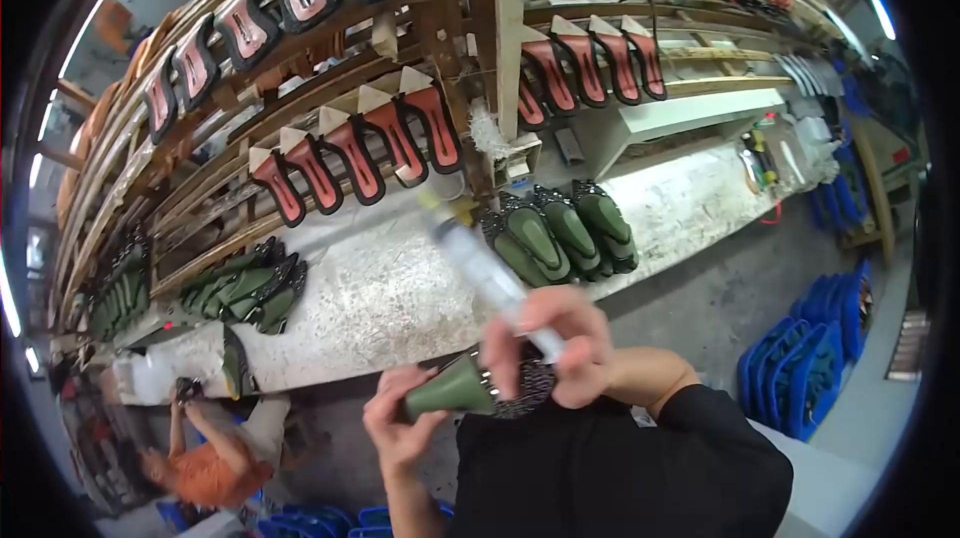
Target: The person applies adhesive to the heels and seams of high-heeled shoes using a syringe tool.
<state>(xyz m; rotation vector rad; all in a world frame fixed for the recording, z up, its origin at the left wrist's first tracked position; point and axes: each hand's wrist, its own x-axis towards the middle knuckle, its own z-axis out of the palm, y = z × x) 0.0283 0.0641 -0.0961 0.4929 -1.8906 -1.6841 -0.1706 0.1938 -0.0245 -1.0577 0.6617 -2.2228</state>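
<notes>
My left hand (400, 418) is closed around one end of a green shoe (452, 390) with a dark, glittering upper, held just in front of my body. Above the shoe's dark part, my right hand (560, 343) grips a long whitish tube-like tool (480, 263), smeared by motion, with a yellowish far tip. Its exact kind cannot be made out. Part of the shoe is hidden behind my right fingers. Just beyond my hands, several similar green shoes (570, 233) stand side by side on the white, stained workbench (380, 308).
Wooden racks above the bench hold several red and black shoe parts (345, 158). More green shoes (245, 283) lie at the left. A co-worker in an orange shirt (212, 478) handles something dark at the bench. Blue bins (800, 378) stand on the right; small tools (760, 158) lie farther along.
</notes>
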